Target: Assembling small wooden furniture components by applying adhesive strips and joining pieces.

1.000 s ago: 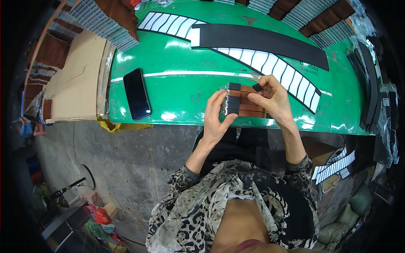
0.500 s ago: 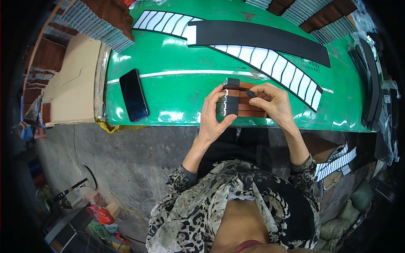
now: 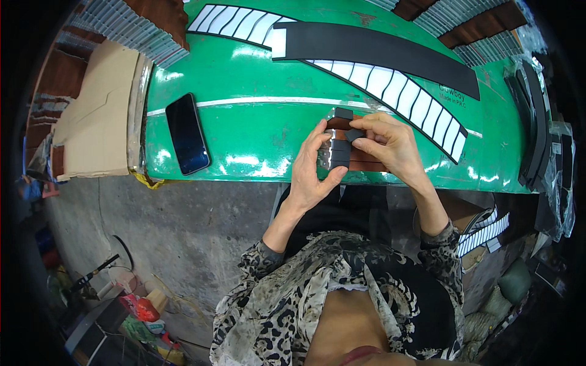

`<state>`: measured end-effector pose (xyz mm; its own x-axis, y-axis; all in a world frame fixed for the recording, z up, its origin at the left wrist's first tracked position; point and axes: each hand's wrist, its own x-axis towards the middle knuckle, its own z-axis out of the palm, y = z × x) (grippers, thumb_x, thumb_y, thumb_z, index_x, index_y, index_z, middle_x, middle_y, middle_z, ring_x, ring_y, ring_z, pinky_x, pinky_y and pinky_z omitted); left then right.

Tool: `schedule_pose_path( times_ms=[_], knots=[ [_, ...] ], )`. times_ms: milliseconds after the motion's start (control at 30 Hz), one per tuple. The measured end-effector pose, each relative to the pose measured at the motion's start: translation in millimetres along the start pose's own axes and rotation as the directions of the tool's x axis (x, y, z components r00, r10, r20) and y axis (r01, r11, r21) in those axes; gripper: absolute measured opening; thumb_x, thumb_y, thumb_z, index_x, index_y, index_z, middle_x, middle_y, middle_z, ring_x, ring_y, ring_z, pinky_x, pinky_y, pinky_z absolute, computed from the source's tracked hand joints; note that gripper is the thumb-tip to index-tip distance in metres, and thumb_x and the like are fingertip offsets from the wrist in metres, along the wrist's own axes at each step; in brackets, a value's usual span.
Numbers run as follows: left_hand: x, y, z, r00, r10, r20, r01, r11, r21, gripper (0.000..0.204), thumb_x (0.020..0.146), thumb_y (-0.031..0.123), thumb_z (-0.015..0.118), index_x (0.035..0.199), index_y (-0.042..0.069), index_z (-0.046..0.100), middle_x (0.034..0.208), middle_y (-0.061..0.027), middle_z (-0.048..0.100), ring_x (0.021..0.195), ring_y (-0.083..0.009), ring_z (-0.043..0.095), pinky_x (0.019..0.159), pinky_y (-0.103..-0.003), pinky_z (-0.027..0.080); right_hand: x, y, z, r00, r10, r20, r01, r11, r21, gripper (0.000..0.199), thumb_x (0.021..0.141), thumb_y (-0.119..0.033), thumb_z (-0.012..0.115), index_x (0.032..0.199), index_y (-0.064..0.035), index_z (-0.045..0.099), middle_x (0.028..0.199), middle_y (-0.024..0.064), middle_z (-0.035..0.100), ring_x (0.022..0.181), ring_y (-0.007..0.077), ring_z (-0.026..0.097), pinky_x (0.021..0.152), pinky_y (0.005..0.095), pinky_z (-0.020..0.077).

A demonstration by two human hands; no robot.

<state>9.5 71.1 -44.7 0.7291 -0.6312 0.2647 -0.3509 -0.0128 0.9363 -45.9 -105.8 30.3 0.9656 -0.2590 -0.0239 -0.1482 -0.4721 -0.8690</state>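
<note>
A bundle of brown blocks [image 3: 365,163] with silvery metal edges and black end faces lies at the front of the green table, partly covered by my hands. My left hand [image 3: 309,169] is closed around its left end, thumb at the near side and fingers at the far side. Between the thumb and fingers of my right hand [image 3: 390,145] is a small black pad [image 3: 353,134], held against the bundle's end. Black pads [image 3: 339,157] show on the near part of that end, and another at its far corner. Whether the held pad is stuck down, I cannot tell.
Beyond my hands, a black strip [image 3: 378,53] crosses a strip of white segments with black edges [image 3: 390,88]. A phone [image 3: 187,134] lies left on the green table [image 3: 244,134]. Stacked brown and silver pieces [image 3: 137,27] stand far left beside a cardboard box [image 3: 101,116]. More black strips [image 3: 536,122] hang right.
My right hand has turned slightly and brought the black pad left and a little nearer, onto the bundle's end. The left hand keeps its grip, and the bundle has tilted slightly.
</note>
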Motion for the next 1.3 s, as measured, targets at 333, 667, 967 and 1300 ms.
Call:
schedule_pose_path(
  times_ms=[333, 667, 967, 1300],
  knots=[
    [-3, 1, 3, 1.000, 0.010, -0.004, -0.010, 1.000, 0.000, 0.063, 0.082, 0.032, 0.062, 0.131, 0.000, 0.038, 0.138, -0.0267, 0.035, 0.126, -0.0399, 0.037, 0.102, -0.044, 0.033, -2, 6, 4, 0.995, 0.103, -0.010, -0.102, 0.992, 0.076, 0.028, 0.072, -0.007, 0.072, 0.097, 0.0003, 0.066, 0.075, 0.0027, 0.056, 0.059, 0.0090, 0.049, 0.055, 0.0241, 0.0414],
    [-2, 3, 3, 1.000, 0.027, -0.010, -0.027, 0.999, 0.022, 0.064, 0.081, 0.028, 0.061, 0.132, -0.003, 0.038, 0.138, -0.0269, 0.034, 0.126, -0.0400, 0.037, 0.102, -0.044, 0.032, 0, 1, 9, 0.999, 0.026, -0.031, -0.026, 0.999, -0.028, 0.029, 0.070, -0.009, 0.074, 0.096, 0.0006, 0.066, 0.073, 0.0037, 0.054, 0.057, 0.0108, 0.048, 0.053, 0.0261, 0.0413],
    [-2, 3, 3, 0.999, 0.030, -0.015, -0.029, 0.999, 0.033, 0.064, 0.081, 0.029, 0.061, 0.132, -0.002, 0.039, 0.137, -0.0267, 0.035, 0.125, -0.0400, 0.038, 0.102, -0.044, 0.033, -1, -8, 6, 0.999, -0.033, -0.029, 0.029, 0.994, -0.106, 0.031, 0.071, -0.007, 0.072, 0.101, -0.0007, 0.065, 0.082, 0.0066, 0.060, 0.055, 0.0124, 0.048, 0.052, 0.0275, 0.0420],
    [-2, 4, 2, 1.000, 0.028, -0.013, -0.027, 0.999, 0.034, 0.063, 0.080, 0.027, 0.062, 0.131, -0.002, 0.039, 0.137, -0.0258, 0.036, 0.125, -0.0393, 0.039, 0.100, -0.044, 0.034, 1, -14, -1, 0.992, -0.091, 0.085, 0.106, 0.976, -0.190, 0.026, 0.073, -0.009, 0.068, 0.098, -0.0049, 0.067, 0.088, 0.0071, 0.061, 0.065, 0.0194, 0.061, 0.058, 0.0303, 0.0488]
  ],
)
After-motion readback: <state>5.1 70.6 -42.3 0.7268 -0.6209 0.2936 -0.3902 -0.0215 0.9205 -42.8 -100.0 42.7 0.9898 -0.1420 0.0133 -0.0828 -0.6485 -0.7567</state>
